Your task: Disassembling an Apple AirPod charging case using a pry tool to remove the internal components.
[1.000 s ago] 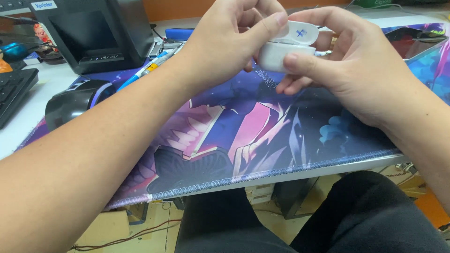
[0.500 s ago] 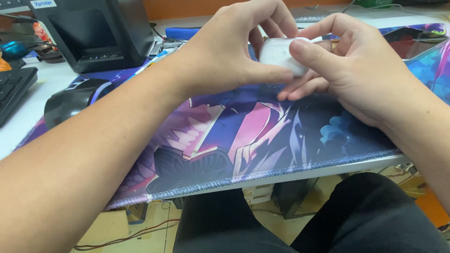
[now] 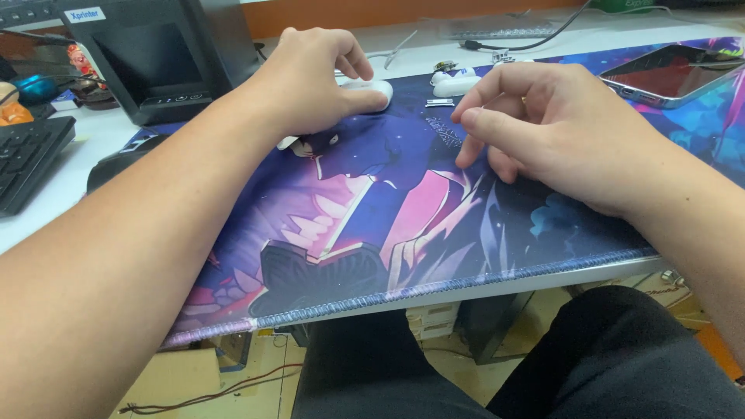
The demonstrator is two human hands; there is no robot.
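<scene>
The left hand (image 3: 310,81) pinches a white case (image 3: 371,93) on the desk mat (image 3: 372,233), the right hand (image 3: 559,124) hovers empty and half-curled, and a careless sweep could scatter the small white parts (image 3: 456,81).

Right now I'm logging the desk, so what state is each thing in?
Left hand: resting on a white case, fingers curled over it.
White case: lying on the mat, mostly covered.
Right hand: empty, held above the mat.
Small white piece: lying loose on the mat.
Phone: face up, screen dark.
Mat: flat on the desk.
</scene>
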